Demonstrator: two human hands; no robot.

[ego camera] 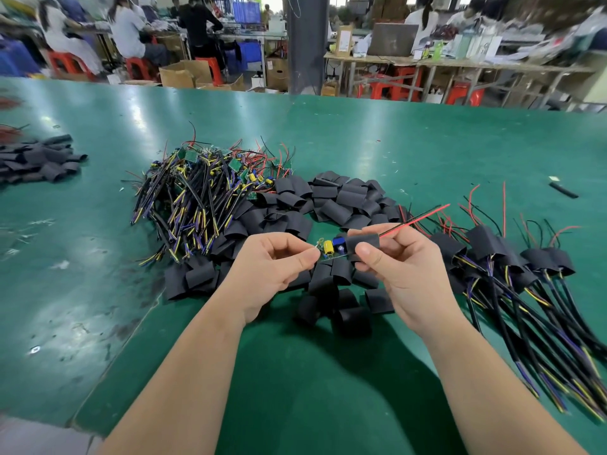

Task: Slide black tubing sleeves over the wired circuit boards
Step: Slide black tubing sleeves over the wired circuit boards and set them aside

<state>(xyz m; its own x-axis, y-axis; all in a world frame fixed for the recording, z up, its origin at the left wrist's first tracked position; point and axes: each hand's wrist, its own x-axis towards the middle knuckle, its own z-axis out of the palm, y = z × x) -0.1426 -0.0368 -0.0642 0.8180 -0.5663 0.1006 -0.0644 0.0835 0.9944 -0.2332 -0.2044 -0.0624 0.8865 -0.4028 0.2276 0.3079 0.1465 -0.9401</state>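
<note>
Black sleeve pinched by right hand, threaded on red-black wires, mouth at circuit board pinched by left hand, above green bench. Mid-sleeving, seemingly; next, push sleeve leftward over board.

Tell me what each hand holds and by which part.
The left hand pinches the circuit board by its bare left end. The right hand pinches the black sleeve, partly over the board's other end, around its middle.
</note>
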